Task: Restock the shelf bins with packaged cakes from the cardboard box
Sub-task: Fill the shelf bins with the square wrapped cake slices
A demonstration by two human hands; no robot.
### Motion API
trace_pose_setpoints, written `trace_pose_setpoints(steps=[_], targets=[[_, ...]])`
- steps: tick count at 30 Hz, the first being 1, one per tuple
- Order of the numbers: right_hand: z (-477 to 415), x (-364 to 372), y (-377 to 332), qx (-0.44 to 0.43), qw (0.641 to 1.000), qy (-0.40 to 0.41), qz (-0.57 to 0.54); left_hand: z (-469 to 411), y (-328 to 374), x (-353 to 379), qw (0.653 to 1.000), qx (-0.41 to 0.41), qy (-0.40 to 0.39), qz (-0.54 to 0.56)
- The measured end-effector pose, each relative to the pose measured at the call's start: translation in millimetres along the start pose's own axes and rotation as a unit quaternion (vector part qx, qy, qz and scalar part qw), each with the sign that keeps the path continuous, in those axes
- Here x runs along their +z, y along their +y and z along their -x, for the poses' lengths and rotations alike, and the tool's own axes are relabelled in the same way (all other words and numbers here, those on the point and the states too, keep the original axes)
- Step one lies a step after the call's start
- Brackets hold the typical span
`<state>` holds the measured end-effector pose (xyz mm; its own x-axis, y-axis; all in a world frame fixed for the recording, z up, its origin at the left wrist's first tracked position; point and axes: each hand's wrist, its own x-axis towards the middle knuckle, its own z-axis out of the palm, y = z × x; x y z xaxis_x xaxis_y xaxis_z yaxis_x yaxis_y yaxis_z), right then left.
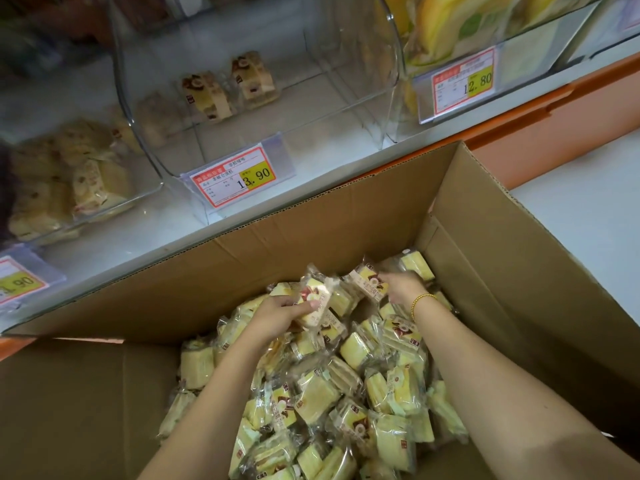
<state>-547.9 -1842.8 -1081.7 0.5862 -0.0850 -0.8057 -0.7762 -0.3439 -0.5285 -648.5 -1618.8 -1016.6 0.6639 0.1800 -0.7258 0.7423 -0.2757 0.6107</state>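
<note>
Reaching into the box (311, 220), both hands are among the cakes (318, 396) that fill its middle and right part. The left hand (287, 311) has its grip closed round one packet (317, 303), thumb on top, held a little above the pile near the far wall of the box. The right hand (401, 289), with a gold bracelet (420, 303) on the wrist, is near the far right corner of the box, fingers on a second packet (367, 280); this part is blurred, so I cannot tell if the grip is closed on it. Behind the box, on the shelf (138, 237), stands a clear bin (346, 98) with a few bin cakes (207, 95) at its back and a price tag (235, 178) reading 13.90 in front. Behind the box to the left is a fuller bin (69, 181). Behind the box to the right is a third bin (450, 29) with yellow and green packets.
</note>
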Motion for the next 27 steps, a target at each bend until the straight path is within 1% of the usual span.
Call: trace_pose_setpoints(steps=[1, 2, 4, 6, 8, 10, 13, 17, 19, 21, 24, 27], targets=[[-0.8, 2.6, 4.3, 0.046, 0.998, -0.032, -0.004, 1.0, -3.1, -2.9, 0.999, -0.002, -0.002, 0.043], [-0.5, 6.3, 6.6, 0.068, 0.996, -0.05, -0.013, 2.7, -5.4, -5.8, 0.997, 0.0, -0.012, 0.079], [-0.7, 14.5, 4.9, 0.086, 0.994, -0.051, -0.053, 6.6, -10.4, -9.4, 0.99, -0.005, -0.026, 0.136], [-2.7, 23.7, -1.9, 0.06, 0.993, -0.051, -0.087, 10.9, -14.8, -11.2, 0.986, -0.006, -0.024, 0.167], [-3.4, 32.3, -8.5, 0.028, 0.995, -0.056, -0.084, 14.7, -17.3, -12.7, 0.983, -0.005, -0.014, 0.183], [-6.1, 40.2, -4.3, 0.02, 0.994, -0.054, -0.096, 18.5, -19.9, -14.4, 0.98, -0.007, -0.013, 0.198], [-11.5, 49.0, 5.7, 0.019, 0.994, -0.033, -0.106, 22.1, -23.5, -21.7, 0.98, -0.004, -0.011, 0.197], [-15.7, 53.3, 4.0, 0.037, 0.984, -0.046, -0.171, 30.4, -16.0, -32.2, 0.98, -0.002, -0.019, 0.198], [-13.8, 57.0, 5.9, 0.06, 0.979, -0.006, -0.194, 36.4, -5.8, -37.0, 0.981, 0.007, -0.024, 0.194], [-5.5, 58.6, 11.0, 0.066, 0.98, 0.036, -0.184, 41.8, 4.5, -39.1, 0.981, 0.015, -0.036, 0.192], [16.7, 51.5, 14.4, 0.022, 0.984, 0.065, -0.166, 54.7, 21.2, -41.3, 0.986, 0.033, -0.061, 0.154], [53.1, 31.3, -0.8, -0.043, 0.989, 0.073, -0.12, 77.7, 41.2, -46.2, 0.987, 0.066, -0.118, 0.081]])
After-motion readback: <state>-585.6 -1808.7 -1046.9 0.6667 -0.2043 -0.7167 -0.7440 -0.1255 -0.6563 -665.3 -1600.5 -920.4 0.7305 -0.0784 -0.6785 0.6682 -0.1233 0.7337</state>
